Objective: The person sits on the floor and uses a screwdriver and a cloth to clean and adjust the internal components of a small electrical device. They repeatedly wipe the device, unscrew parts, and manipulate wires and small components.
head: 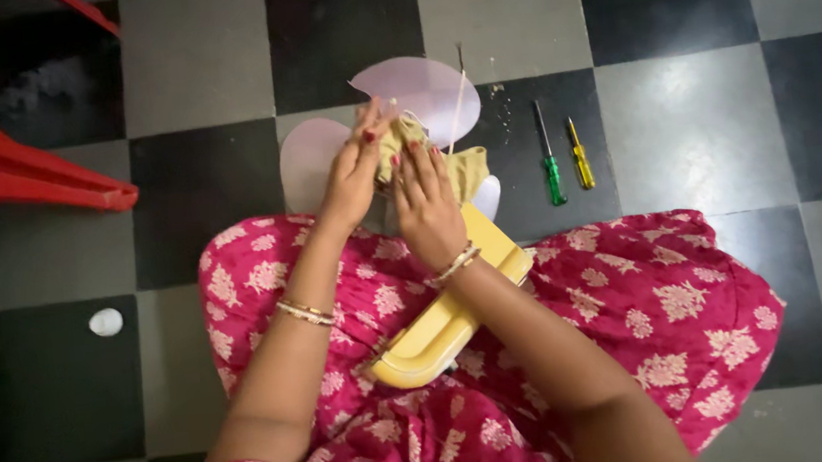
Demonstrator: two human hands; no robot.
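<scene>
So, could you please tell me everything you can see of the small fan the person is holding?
The fan has pale, translucent lilac blades, smooth like plastic, and a yellow plastic body lying across the person's lap. It points away from them, blades over the checkered floor. The left hand and right hand press a yellowish cloth against its hub, which is hidden.

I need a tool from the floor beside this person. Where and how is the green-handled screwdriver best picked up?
Pinch the green-handled screwdriver by its thick green handle, the end nearest the person, coming from straight above. It lies flat on the dark floor tile, so the sides of the handle are free. The yellow-handled screwdriver lies close on one side, so keep the fingers narrow. The thin shaft probably gives poorer hold.
</scene>
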